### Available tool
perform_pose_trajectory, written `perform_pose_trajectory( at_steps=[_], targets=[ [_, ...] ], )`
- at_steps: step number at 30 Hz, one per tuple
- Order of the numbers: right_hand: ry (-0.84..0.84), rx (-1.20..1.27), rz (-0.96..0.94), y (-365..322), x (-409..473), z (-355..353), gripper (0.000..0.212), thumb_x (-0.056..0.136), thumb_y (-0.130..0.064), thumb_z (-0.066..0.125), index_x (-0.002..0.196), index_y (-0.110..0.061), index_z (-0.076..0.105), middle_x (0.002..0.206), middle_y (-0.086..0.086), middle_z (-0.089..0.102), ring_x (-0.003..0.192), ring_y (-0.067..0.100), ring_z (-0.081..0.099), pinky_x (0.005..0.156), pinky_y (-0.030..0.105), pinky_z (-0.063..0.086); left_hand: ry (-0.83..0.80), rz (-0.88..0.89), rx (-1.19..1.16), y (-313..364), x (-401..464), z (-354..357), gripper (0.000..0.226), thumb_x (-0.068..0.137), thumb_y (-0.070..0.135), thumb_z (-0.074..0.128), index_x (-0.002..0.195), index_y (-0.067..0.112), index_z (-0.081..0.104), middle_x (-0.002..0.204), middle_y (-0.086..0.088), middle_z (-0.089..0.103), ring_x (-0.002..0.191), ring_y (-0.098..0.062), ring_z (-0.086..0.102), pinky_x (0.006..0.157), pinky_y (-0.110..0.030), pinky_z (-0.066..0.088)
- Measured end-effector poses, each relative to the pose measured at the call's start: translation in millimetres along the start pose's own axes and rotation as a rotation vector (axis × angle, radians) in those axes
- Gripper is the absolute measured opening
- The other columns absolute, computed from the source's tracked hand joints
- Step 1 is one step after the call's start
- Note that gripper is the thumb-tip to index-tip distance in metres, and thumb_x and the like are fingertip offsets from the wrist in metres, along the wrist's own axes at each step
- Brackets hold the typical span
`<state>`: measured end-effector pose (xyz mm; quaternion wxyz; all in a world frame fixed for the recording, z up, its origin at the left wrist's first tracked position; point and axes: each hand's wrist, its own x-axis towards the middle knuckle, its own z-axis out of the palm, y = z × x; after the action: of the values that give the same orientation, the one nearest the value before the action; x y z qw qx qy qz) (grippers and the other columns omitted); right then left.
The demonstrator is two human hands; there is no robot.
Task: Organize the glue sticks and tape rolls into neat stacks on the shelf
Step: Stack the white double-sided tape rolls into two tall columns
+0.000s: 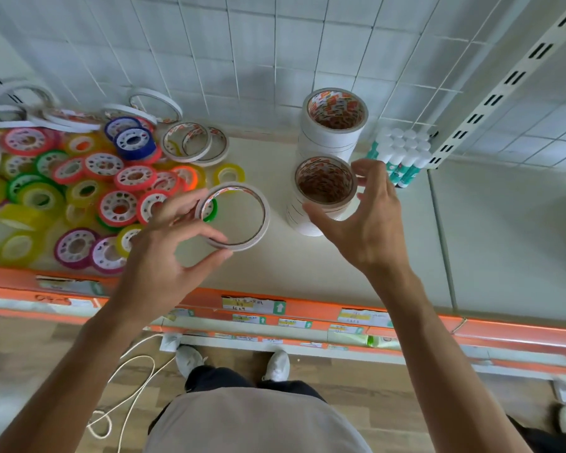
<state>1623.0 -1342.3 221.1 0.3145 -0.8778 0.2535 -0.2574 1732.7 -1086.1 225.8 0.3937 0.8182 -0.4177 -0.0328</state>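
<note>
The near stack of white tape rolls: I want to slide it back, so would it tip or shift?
The near stack of white tape rolls stands tall on a narrow base, so a high push would likely topple it. Its loose layers probably shear apart. The right hand hovers beside it.

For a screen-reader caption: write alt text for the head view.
The left hand pinches a thin white tape ring above the cream shelf, while the right hand spreads around the nearer white tape stack. Loose colourful tape rolls lie left; white-capped glue sticks stand right.
</note>
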Motion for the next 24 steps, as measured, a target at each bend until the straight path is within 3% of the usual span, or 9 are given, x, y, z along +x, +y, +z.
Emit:
perform_pose_trajectory(
  at_steps=[8,12,17,24],
  targets=[
    [-0.006,-0.026,0.006,0.4,-0.8,1.0,0.076,0.07,-0.051,0.082,0.125,-0.012,0.046,0.117,0.003,0.057,0.109,0.022,0.054,0.095,0.044,0.049,-0.031,-0.002,-0.057,1.3,2.0,11.5,0.026,0.082,0.045,0.068,0.091,0.022,0.076,0.146,-0.004,0.049,0.134,-0.014,0.048,0.112,-0.023,0.036],
    [-0.01,-0.036,0.018,1.0,-0.6,1.9,0.082,0.07,-0.054,0.08,0.13,-0.011,0.044,0.122,0.003,0.056,0.113,0.023,0.053,0.097,0.043,0.049,-0.035,-0.004,-0.064,0.3,1.9,11.3,0.026,0.082,0.047,0.067,0.091,0.024,0.075,0.147,-0.003,0.049,0.135,-0.013,0.047,0.112,-0.021,0.034],
    [-0.057,-0.046,0.06,1.7,1.1,2.4,0.095,0.069,-0.056,0.083,0.141,-0.011,0.039,0.133,0.005,0.055,0.121,0.021,0.05,0.101,0.029,0.041,-0.045,-0.01,-0.074,-0.5,0.2,9.5,0.026,0.082,0.047,0.067,0.09,0.023,0.075,0.147,-0.002,0.049,0.136,-0.011,0.046,0.112,-0.017,0.032],
    [-0.045,-0.037,0.095,1.0,0.7,4.5,0.094,0.068,-0.054,0.083,0.139,-0.01,0.04,0.131,0.004,0.055,0.12,0.022,0.05,0.101,0.032,0.042,-0.052,0.012,-0.097,0.5,-4.3,6.8,0.021,0.082,0.045,0.067,0.09,0.027,0.073,0.147,-0.001,0.049,0.137,-0.014,0.046,0.112,-0.024,0.037]
  ],
)
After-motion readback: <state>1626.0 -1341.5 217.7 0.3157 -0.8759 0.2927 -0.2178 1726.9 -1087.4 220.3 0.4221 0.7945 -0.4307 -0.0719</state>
